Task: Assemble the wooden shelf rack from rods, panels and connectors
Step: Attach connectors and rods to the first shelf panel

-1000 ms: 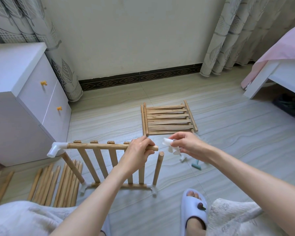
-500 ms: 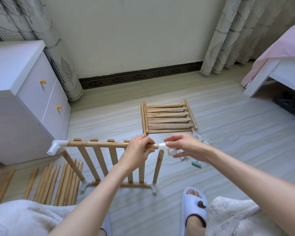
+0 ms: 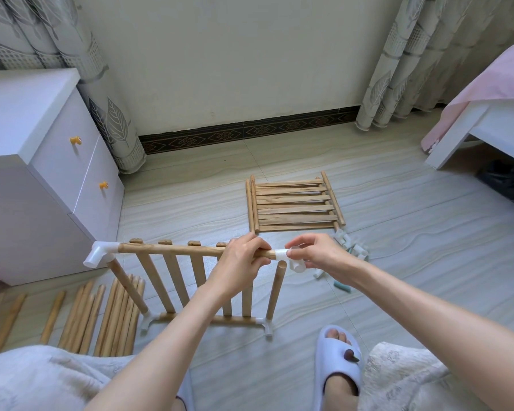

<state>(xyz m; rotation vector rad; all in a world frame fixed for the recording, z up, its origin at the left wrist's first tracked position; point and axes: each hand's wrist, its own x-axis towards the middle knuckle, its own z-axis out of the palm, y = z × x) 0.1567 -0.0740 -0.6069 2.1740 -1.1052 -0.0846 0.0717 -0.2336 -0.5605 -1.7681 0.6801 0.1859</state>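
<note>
Wooden rack frame (image 3: 172, 280) was stood upright on the floor (image 3: 398, 262); its top rod (image 3: 172, 250) was gripped by the left hand (image 3: 240, 264), while a white connector (image 3: 291, 259) on the rod's end was pinched by the right hand (image 3: 318, 256).

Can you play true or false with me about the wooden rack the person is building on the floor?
1. The left hand grips the top rod. True.
2. The right hand holds a hammer. False: it pinches a white connector at the rod's end.
3. A slatted panel lies flat on the floor. True.
4. The spare rods are stacked on the white cabinet. False: they lie on the floor.
</note>
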